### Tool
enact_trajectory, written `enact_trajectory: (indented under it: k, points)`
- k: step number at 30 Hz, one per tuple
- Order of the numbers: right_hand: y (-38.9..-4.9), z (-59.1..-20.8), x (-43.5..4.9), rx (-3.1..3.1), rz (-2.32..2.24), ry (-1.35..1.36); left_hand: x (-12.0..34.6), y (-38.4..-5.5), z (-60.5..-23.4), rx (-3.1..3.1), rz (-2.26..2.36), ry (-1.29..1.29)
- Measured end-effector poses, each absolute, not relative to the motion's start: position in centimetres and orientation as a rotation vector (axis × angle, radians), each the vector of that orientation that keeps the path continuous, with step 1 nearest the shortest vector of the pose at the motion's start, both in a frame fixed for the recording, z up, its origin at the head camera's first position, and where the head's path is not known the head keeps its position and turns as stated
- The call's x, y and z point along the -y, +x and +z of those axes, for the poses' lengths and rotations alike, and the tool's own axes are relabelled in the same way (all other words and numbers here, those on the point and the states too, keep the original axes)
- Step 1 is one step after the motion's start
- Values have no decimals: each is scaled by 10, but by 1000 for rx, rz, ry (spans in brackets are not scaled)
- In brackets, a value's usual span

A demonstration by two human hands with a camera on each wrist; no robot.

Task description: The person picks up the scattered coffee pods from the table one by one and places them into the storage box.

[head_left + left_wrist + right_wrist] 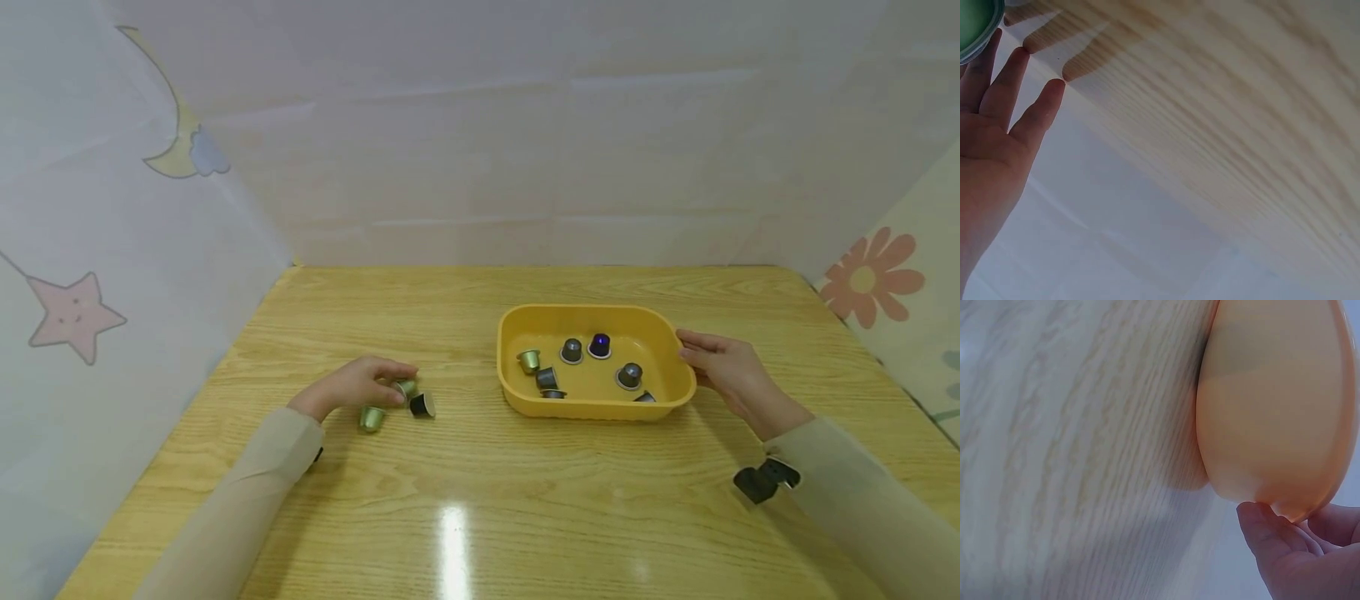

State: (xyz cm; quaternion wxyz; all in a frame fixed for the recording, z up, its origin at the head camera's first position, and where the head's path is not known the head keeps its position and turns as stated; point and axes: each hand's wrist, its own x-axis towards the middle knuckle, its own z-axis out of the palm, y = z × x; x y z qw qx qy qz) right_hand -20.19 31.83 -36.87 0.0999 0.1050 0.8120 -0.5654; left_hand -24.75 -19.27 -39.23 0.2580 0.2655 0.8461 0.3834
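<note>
At the left of the table, my left hand (pixel 360 385) holds a green coffee capsule (pixel 407 389) between thumb and forefinger. In the left wrist view the green lid of this capsule (pixel 974 25) shows at the corner, above the spread other fingers (pixel 1038 115). Close by lie a black capsule (pixel 422 406) on its side and a second green capsule (pixel 371 419). My right hand (pixel 723 367) grips the right end of a yellow plastic tub (pixel 585 410), thumb at the rim and fingers (pixel 1266 534) against the outer wall.
Inside the tub are a green capsule (pixel 528 361), a dark blue one (pixel 599 345) and several grey ones, such as one grey capsule (pixel 629 376). The wooden table (pixel 525 508) meets printed cloth walls (pixel 480 167) at its back and sides.
</note>
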Motion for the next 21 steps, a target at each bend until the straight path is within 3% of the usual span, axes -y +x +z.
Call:
enact_trajectory:
  k: [13, 21]
  points:
    - [-203, -369, -318, -2393, -1675, 304, 198, -253, -398, -2422, 1041, 727]
    - [-202, -369, -319, -2390, -1677, 297, 200, -253, -386, -2494, 1095, 591]
